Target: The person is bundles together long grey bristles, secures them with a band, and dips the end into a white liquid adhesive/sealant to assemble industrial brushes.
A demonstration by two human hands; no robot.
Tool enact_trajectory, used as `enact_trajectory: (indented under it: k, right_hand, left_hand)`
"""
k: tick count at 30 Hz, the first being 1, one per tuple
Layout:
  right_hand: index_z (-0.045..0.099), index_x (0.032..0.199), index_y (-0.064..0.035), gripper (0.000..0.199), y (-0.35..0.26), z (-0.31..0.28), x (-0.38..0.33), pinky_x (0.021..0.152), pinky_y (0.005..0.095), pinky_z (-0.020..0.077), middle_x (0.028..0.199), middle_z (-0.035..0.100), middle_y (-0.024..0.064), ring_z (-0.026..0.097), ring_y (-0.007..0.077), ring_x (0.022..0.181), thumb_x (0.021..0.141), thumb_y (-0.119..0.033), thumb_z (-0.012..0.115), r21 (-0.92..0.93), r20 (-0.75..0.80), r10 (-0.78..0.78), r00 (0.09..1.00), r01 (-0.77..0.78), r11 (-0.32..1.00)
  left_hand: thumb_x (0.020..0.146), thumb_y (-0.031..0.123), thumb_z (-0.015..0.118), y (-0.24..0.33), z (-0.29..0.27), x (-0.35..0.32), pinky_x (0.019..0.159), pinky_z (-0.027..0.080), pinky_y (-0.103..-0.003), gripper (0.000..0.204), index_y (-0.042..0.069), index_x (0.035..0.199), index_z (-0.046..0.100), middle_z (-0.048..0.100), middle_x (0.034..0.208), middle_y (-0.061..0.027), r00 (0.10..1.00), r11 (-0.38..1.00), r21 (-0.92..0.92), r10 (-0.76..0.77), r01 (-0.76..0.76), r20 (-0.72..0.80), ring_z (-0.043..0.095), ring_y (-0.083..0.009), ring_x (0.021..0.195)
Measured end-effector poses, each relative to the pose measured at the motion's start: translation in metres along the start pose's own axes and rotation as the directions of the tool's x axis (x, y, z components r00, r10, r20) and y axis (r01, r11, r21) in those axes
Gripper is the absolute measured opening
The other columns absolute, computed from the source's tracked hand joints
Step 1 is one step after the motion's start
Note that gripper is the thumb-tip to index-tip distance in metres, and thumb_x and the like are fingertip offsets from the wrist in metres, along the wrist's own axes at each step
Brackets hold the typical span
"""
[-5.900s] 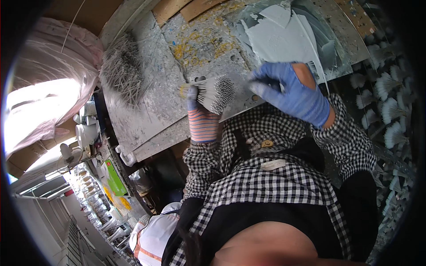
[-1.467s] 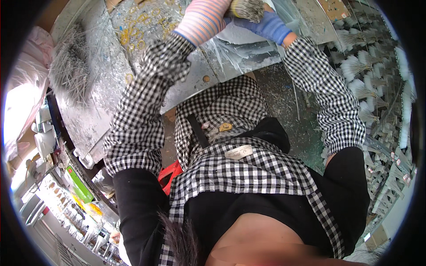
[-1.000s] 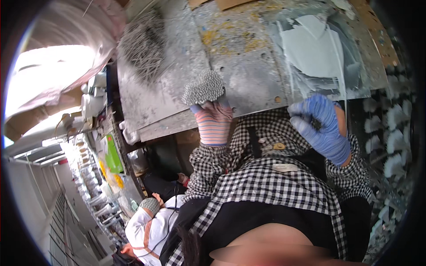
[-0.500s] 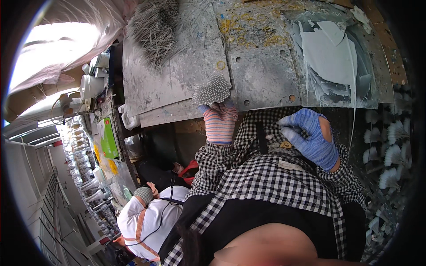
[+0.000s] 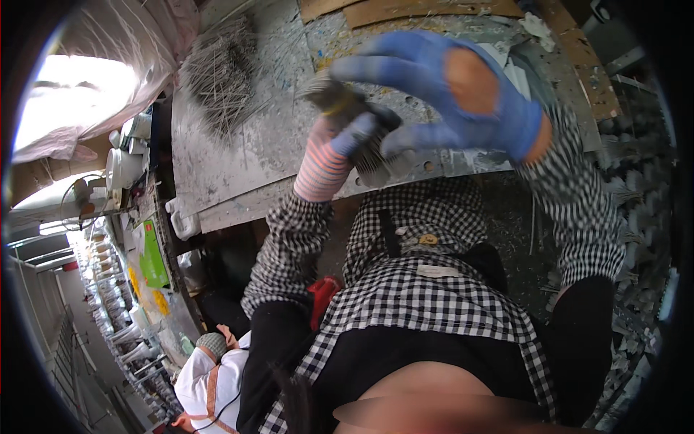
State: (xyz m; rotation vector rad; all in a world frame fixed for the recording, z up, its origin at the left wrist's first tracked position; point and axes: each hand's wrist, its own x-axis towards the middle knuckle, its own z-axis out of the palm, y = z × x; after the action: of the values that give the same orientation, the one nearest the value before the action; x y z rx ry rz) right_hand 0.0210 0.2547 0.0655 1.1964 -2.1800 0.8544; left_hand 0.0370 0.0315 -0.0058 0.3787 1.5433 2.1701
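My left hand (image 5: 325,155), in a striped pink and blue glove, is closed round a bundle of thin grey rods (image 5: 350,108) above the bench edge. The bundle lies tilted, one end up to the left and the other spreading down to the right. A yellow band (image 5: 336,109) seems to circle it near the upper end, though motion blurs it. My right hand (image 5: 459,94), in a blue glove with a hole on its back, is open beside the bundle. Its fingers curve apart, tips close to the rods; I see nothing held in them.
A heap of loose thin rods (image 5: 224,72) lies on the grey bench (image 5: 224,170) at the far left. White material (image 5: 515,76) shows behind my right hand. Another person in a white top (image 5: 217,376) sits at lower left. Pale fan-shaped bundles (image 5: 629,231) stand on the right.
My right hand has risen from my lap to beside the bundle, its fingers spreading. My left hand has turned the bundle from end-on to sideways, and a yellow band shows on it.
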Motion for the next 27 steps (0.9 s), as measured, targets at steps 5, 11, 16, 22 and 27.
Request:
enact_trajectory:
  k: [5,11,16,22,27]
  right_hand:
    - [0.062,0.128,-0.0123,0.057,0.035,-0.002,0.036,0.077,0.0390,0.0553,0.099,0.065,0.0121,0.066,0.0267,0.093,0.080,-0.040,0.075,-0.042,0.529,-0.159,0.833,0.212,0.976]
    - [0.073,0.111,-0.0079,0.036,0.030,0.027,0.094,0.077,0.0391,0.0551,0.098,0.075,0.0120,0.072,0.0253,0.091,0.094,-0.034,0.056,-0.832,0.320,0.670,0.670,-0.139,0.537]
    - [0.073,0.109,-0.0068,0.045,0.077,0.024,0.083,0.079,0.0432,0.0547,0.101,0.074,0.0172,0.072,0.0310,0.092,0.094,-0.044,0.052,-0.779,0.104,0.570,0.815,-0.290,0.556]
    - [0.065,0.102,-0.0094,0.046,0.065,-0.056,0.073,0.073,0.0458,0.0543,0.091,0.072,0.0150,0.070,0.0360,0.084,0.088,-0.053,0.059,-0.448,0.418,0.020,0.908,0.187,0.874]
    - [0.071,0.095,-0.0098,0.031,0.077,-0.010,0.065,0.076,0.0457,0.0551,0.092,0.075,0.0114,0.072,0.0307,0.086,0.093,-0.032,0.051,-0.790,0.272,0.459,0.846,-0.076,0.609]
  left_hand:
    - [0.093,0.009,0.067,0.017,0.012,0.030,0.094,0.052,-0.035,0.045,0.001,0.135,0.051,0.068,0.116,-0.0101,0.916,0.938,0.314,0.007,-0.144,0.400,0.064,-0.0192,0.109]
    - [0.099,0.017,0.057,-0.034,0.005,0.140,0.098,0.048,-0.033,0.028,0.004,0.124,0.058,0.067,0.121,-0.0092,0.784,0.337,0.880,0.618,-0.334,0.061,0.064,-0.0248,0.108]
    - [0.099,0.018,0.060,-0.025,-0.006,0.148,0.099,0.047,-0.032,0.030,0.004,0.126,0.059,0.068,0.120,-0.0064,0.826,0.542,0.652,0.504,-0.531,0.254,0.064,-0.0212,0.108]
    - [0.102,0.024,0.058,0.038,-0.005,0.135,0.095,0.051,-0.035,0.030,0.006,0.126,0.063,0.070,0.106,-0.0059,0.754,0.819,0.338,0.163,-0.463,0.637,0.066,-0.0176,0.102]
    - [0.088,0.014,0.065,-0.002,0.007,0.171,0.077,0.054,-0.037,0.026,0.005,0.113,0.066,0.070,0.107,-0.0152,0.643,-0.609,0.653,0.286,-0.450,0.710,0.067,-0.0312,0.092]
